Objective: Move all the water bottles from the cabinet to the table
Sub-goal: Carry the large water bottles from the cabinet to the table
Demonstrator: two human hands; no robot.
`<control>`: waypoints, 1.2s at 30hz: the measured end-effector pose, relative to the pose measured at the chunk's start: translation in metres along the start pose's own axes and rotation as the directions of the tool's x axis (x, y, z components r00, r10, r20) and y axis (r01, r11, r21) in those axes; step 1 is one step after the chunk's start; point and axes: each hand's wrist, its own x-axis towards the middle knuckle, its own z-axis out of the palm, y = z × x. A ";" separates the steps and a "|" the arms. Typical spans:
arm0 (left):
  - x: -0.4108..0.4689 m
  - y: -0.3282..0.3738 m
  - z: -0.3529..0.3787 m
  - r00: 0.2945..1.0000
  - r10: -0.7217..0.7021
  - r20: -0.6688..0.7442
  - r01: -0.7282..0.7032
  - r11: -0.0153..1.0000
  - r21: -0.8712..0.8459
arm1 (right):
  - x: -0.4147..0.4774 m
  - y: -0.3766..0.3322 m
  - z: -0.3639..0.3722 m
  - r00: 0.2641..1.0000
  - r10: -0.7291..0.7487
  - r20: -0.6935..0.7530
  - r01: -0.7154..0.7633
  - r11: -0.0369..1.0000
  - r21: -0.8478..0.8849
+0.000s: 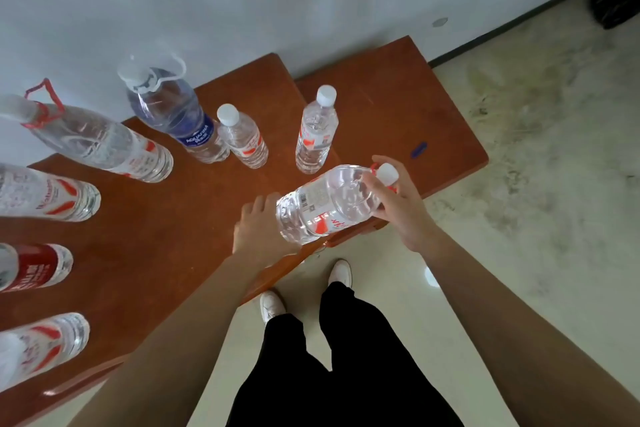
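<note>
Gripping a large clear water bottle [322, 204] just below its white cap, the right hand [398, 208] has its fingers curled round the neck. The left hand [258, 229] lies against the bottle's base with fingers roughly straight, partly hidden behind it. Both hands carry the bottle in the air, tilted almost onto its side, over the near edge of the brown counter [173, 218].

Just beyond it a small white-capped bottle [317, 130] stands upright, with a second small bottle [244, 137] to its left. That one stands just beside a blue-labelled bottle [176, 114]. Further left stands a big bottle with a red carry loop [100, 142]. Along the left edge are a red-striped bottle [48, 194], a red-labelled bottle [33, 265] and a nearer bottle [41, 343]. A small blue object [419, 149] lies on the counter's right part.
</note>
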 end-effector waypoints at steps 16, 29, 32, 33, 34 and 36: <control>-0.026 -0.074 0.025 0.969 -0.245 0.005 0.241 0.957 0.161 | 0.047 0.080 0.083 0.944 0.320 -0.073 -0.328 0.931 -0.161; -0.047 -0.109 0.035 0.969 -0.246 -0.036 0.249 0.959 0.139 | 0.029 0.050 0.133 0.937 0.020 0.349 0.348 0.040 -0.937; -0.048 -0.110 0.037 0.968 -0.251 -0.011 0.251 0.965 0.070 | 0.037 0.077 0.146 0.901 0.215 0.377 0.399 -0.067 -0.915; -0.046 -0.110 0.038 0.967 -0.253 -0.015 0.254 0.965 0.059 | 0.039 0.085 0.148 0.909 0.195 0.367 0.392 -0.104 -0.914; -0.045 -0.110 0.039 0.967 -0.255 -0.021 0.256 0.965 0.056 | 0.040 0.090 0.149 0.920 0.151 0.361 0.381 -0.129 -0.916; -0.042 -0.112 0.039 0.967 -0.253 -0.027 0.255 0.964 0.072 | 0.042 0.092 0.150 0.928 0.093 0.361 0.372 -0.155 -0.915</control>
